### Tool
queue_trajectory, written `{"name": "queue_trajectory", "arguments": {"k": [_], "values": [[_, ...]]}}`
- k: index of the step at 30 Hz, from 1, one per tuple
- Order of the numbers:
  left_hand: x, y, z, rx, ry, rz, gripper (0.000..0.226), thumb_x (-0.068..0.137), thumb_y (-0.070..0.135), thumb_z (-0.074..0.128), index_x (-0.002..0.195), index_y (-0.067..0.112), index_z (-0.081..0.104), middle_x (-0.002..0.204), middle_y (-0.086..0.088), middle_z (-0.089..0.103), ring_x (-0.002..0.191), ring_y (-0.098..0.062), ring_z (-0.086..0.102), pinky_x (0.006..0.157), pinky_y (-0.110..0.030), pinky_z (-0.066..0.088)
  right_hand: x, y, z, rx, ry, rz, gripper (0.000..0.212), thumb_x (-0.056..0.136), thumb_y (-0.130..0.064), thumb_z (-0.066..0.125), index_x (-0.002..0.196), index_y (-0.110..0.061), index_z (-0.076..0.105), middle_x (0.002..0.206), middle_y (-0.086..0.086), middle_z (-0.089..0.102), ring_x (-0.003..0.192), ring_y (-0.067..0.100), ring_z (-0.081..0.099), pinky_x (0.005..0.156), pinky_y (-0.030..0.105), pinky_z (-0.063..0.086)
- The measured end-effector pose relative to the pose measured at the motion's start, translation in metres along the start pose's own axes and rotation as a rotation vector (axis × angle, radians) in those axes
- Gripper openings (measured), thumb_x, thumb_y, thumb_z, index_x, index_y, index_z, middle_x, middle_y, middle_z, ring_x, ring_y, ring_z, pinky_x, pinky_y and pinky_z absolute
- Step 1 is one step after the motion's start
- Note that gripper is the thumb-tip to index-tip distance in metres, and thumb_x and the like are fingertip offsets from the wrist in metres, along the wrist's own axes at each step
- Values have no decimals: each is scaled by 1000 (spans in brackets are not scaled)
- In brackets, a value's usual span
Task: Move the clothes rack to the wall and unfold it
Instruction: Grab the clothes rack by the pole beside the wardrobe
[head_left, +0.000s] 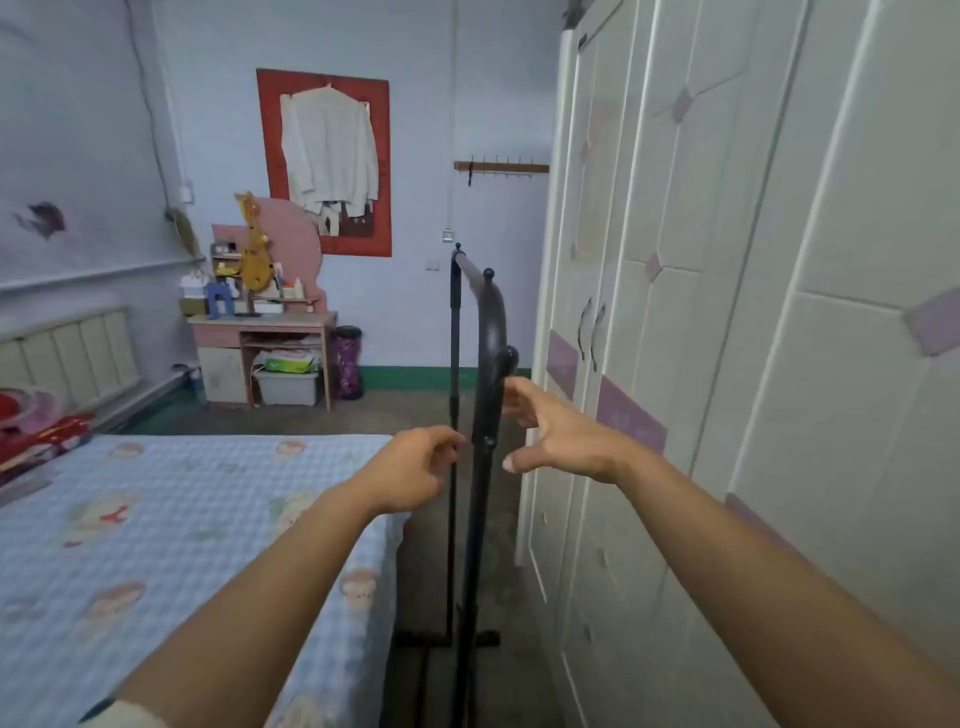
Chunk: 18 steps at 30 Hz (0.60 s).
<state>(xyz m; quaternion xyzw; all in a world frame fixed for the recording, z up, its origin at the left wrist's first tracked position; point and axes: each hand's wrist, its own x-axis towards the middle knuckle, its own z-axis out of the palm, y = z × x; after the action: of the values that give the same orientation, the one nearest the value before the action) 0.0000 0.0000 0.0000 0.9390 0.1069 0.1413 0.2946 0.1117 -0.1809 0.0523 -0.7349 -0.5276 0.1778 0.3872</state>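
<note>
Head camera view, looking forward and down along both of my bare forearms into a bedroom. Between my hands stands the black clothes rack (480, 415), upright and folded flat, so its two thin posts are close together, one behind the other. Its feet rest on the dark floor (498, 519) in the narrow aisle between the bed (171, 535) on my left and the tall cream wardrobe (727, 322) on my right. The curved top bar bends over above my hands.

My left hand (415, 467) is at the left side of the posts, fingers curled loosely toward them; I cannot tell whether it grips a post or only touches it. My right hand (558, 436) is just right of the nearer post, fingers spread apart and thumb pointing back at the post, holding nothing.

The bed has a blue checked cover with cartoon prints, and its right edge runs just beside the rack's base. Against the far wall (467, 104) stand a pink desk (265, 332) crowded with small items, and a white garment (330, 148) hanging over a red poster. A wooden hook rail (501, 167) is mounted on the wall beside the wardrobe.
</note>
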Motion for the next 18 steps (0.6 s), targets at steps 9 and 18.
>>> {"name": "queue_trajectory", "arguments": {"k": [9,18], "values": [[-29,-42,74,-359,-246,-75,70,69,-2,66,132,23,47,121,4,60,110,-12,58,81,-23,50,14,17,59,367,205,-78,52,77,-6,77,123,-5,52,122,10,64,108,23,65,91,26,55],[-47,-76,157,-405,-237,-247,61,70,14,79,124,13,50,115,-6,65,107,-20,63,95,-34,50,28,15,90,550,404,-112,22,84,-11,70,94,-4,52,80,27,66,67,23,67,68,34,59]]}}
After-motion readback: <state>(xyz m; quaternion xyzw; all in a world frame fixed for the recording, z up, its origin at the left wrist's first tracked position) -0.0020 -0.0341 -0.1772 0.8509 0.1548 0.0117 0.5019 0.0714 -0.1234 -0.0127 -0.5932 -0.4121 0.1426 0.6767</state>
